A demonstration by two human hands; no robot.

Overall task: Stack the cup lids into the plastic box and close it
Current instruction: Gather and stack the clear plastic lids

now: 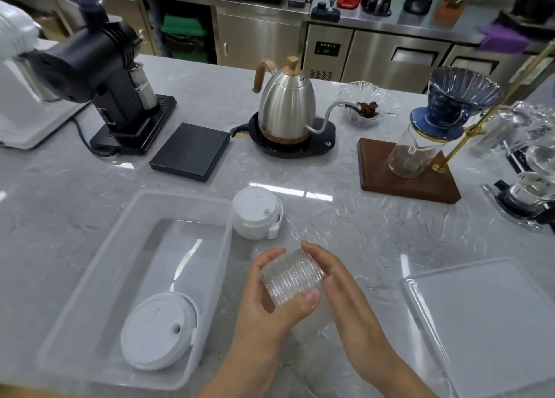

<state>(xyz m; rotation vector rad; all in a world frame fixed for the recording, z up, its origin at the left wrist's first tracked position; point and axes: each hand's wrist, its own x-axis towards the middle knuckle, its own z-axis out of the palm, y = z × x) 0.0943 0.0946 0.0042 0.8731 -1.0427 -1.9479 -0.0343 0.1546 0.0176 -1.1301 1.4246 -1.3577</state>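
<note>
A stack of clear cup lids [292,279] is held on its side between both hands above the counter. My left hand [270,310] grips it from below and the left, thumb across the front. My right hand [339,289] presses on its right end. The open translucent plastic box [120,232] lies to the left with a stack of white cup lids [157,331] in its near end. Another stack of white lids [255,213] stands on the counter just past the box's far right corner. The box's lid [492,316] lies flat at the right.
Across the grey marble counter stand a black grinder [105,76], a black scale [190,150], a steel gooseneck kettle [285,106] on its base, a glass dish [365,103], and a blue dripper on a wooden stand [420,157]. Glassware crowds the right edge.
</note>
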